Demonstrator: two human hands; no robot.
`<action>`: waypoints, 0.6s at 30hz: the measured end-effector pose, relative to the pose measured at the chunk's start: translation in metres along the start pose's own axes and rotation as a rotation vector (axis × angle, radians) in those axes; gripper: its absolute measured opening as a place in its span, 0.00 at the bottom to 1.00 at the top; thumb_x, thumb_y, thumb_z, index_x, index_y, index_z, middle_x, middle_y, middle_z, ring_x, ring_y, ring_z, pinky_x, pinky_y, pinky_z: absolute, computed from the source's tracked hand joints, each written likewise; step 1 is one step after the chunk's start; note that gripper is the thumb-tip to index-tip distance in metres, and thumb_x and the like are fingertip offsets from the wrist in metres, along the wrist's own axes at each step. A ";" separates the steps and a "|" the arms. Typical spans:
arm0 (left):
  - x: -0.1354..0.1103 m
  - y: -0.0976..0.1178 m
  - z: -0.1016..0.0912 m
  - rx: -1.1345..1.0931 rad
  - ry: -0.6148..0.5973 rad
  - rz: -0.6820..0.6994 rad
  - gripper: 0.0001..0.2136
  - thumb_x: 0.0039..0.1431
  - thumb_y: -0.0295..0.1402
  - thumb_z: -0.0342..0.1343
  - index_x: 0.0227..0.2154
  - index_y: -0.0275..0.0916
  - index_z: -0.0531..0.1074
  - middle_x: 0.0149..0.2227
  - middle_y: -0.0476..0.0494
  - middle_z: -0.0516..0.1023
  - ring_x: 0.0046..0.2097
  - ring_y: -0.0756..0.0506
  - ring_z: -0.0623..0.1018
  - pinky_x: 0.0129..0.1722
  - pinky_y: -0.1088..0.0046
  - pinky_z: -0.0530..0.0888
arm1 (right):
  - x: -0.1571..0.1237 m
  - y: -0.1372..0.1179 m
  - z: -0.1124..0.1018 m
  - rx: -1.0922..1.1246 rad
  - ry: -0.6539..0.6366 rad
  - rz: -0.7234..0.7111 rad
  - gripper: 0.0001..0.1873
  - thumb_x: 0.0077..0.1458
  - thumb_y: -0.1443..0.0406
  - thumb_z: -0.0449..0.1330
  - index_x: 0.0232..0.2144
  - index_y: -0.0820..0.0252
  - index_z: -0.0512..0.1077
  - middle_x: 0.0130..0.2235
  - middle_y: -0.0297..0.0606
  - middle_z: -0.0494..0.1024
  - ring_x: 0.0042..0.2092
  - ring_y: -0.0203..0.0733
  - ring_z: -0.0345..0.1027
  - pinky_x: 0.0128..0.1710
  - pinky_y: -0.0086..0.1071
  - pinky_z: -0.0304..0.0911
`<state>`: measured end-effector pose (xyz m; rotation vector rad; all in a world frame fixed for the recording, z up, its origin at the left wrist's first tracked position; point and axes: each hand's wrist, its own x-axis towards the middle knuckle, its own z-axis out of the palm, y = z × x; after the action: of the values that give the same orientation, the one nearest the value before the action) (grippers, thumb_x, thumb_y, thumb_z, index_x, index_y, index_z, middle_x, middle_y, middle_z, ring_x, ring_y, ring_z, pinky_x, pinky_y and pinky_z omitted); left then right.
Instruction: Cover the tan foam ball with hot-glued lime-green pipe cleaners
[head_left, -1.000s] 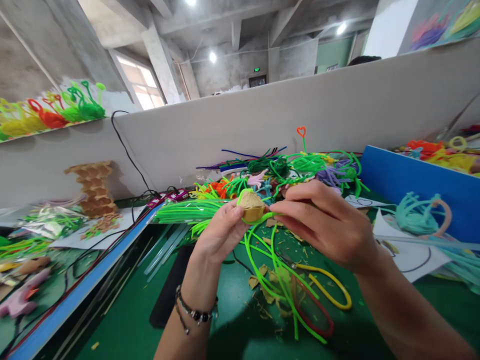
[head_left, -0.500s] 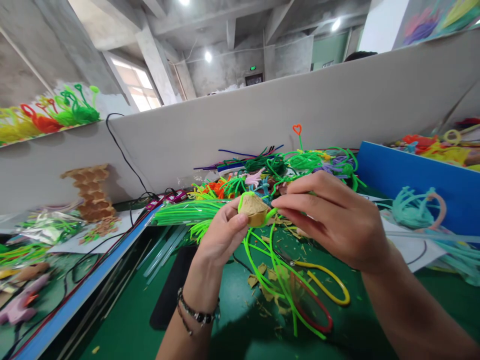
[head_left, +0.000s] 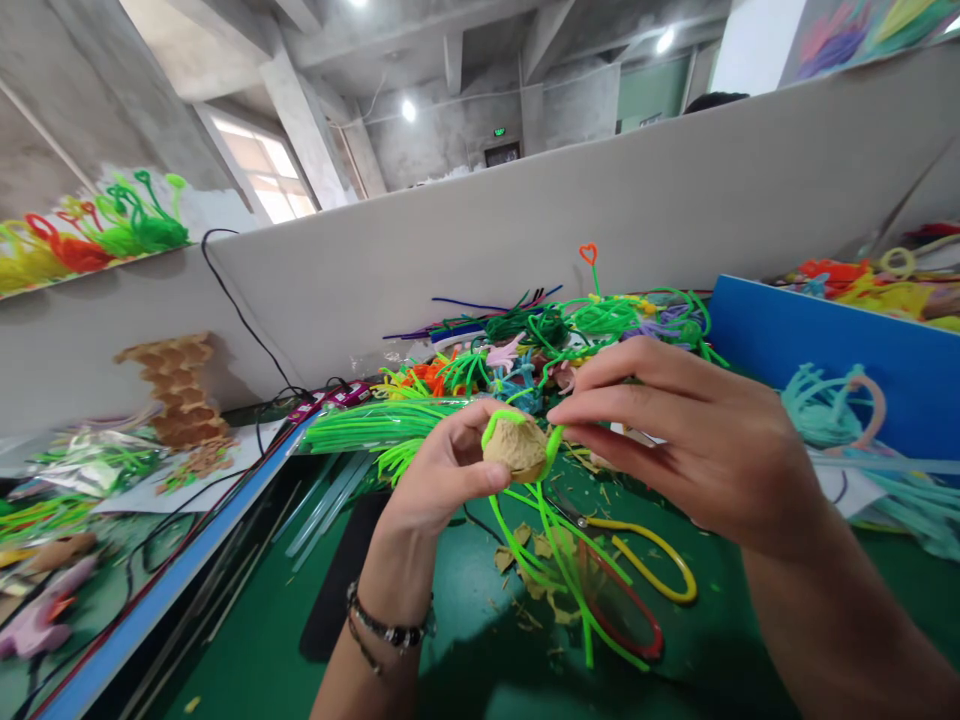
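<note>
My left hand (head_left: pixel 439 470) is closed round a small tan cardboard cup (head_left: pixel 514 448) held above the green table (head_left: pixel 262 640). A bright green pipe cleaner (head_left: pixel 553 447) wraps over the cup's rim and its long ends hang down toward the table. My right hand (head_left: pixel 690 440) pinches that green pipe cleaner just to the right of the cup, thumb and forefinger pressed together. Both hands nearly touch at the cup. A beaded bracelet sits on my left wrist.
Scissors with yellow and red handles (head_left: pixel 637 590) lie under the hands among cardboard scraps. A heap of coloured pipe cleaners (head_left: pixel 570 335) fills the back, a bundle of green ones (head_left: pixel 367 425) to the left. A honeycomb cardboard piece (head_left: pixel 180 385) stands far left, a blue divider (head_left: pixel 795 355) on the right.
Both hands have dropped slightly. The cup has turned in my left hand, and the green pipe cleaner now curves over its rim on both sides.
</note>
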<state>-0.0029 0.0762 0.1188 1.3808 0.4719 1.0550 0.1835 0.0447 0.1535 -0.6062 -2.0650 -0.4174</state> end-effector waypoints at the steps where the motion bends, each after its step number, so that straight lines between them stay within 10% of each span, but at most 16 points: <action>1: 0.000 0.001 0.001 0.012 -0.009 -0.003 0.18 0.33 0.43 0.68 0.26 0.39 0.73 0.22 0.52 0.70 0.23 0.52 0.68 0.25 0.77 0.67 | 0.000 0.000 -0.001 -0.011 -0.002 -0.003 0.05 0.56 0.69 0.55 0.34 0.56 0.69 0.34 0.35 0.72 0.37 0.34 0.67 0.37 0.29 0.65; 18: -0.003 0.003 0.000 0.150 -0.086 0.016 0.15 0.38 0.41 0.66 0.31 0.42 0.73 0.27 0.50 0.71 0.30 0.49 0.69 0.28 0.76 0.65 | -0.003 -0.003 -0.001 -0.016 -0.034 -0.007 0.04 0.57 0.69 0.55 0.34 0.58 0.69 0.33 0.36 0.70 0.37 0.33 0.65 0.37 0.27 0.64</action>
<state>-0.0060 0.0730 0.1208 1.5586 0.4856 0.9843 0.1837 0.0408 0.1518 -0.6202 -2.0985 -0.4305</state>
